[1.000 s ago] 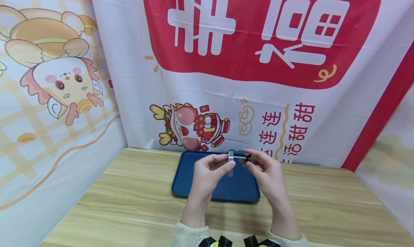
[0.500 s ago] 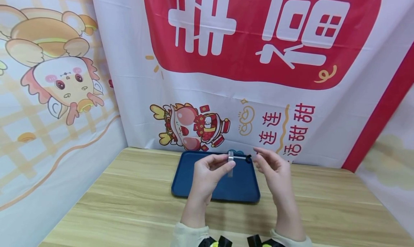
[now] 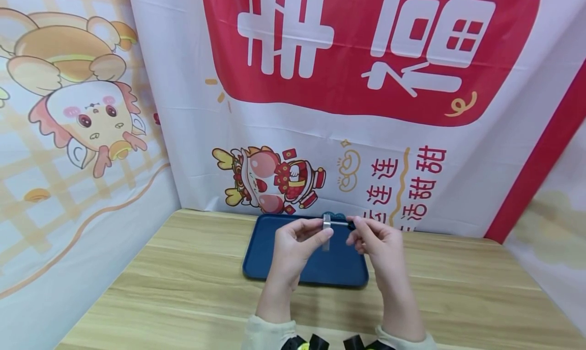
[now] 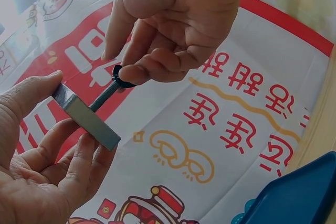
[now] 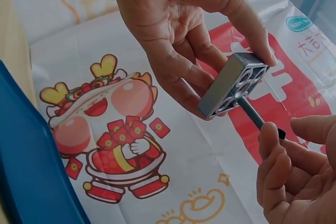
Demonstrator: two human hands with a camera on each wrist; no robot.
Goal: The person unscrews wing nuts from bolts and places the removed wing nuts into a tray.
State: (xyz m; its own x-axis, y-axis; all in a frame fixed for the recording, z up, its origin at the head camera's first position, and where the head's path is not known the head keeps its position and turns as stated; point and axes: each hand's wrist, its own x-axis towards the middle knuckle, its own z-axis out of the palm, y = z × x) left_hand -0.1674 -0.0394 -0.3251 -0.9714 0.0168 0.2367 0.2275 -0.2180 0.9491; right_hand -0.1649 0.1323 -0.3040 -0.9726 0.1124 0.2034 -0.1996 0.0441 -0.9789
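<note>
My left hand point(image 3: 297, 245) holds a small silver-grey metal block point(image 4: 86, 119) by its edges, thumb at one end and fingers at the other. In the right wrist view, its face shows ribs and round hollows. A threaded bolt point(image 5: 252, 113) sticks out of that face toward my right hand point(image 3: 377, 243). The bolt ends in a black knob point(image 4: 123, 76). Curled fingertips point(image 5: 269, 135) of my right hand are at this knob, the thumb close beside it, and they partly cover it.
Below the hands, a dark blue tray point(image 3: 261, 258) lies on the wood-grain table point(image 3: 192, 289). A printed cloth point(image 3: 192, 111) hangs behind the table, with another patterned cloth point(image 3: 91, 207) on the left. A small teal scalloped thing point(image 4: 241, 211) shows at the tray's far edge.
My right hand drew back from the knob to the right half a second ago, and now its fingers are back at it. The left hand and block have stayed in place.
</note>
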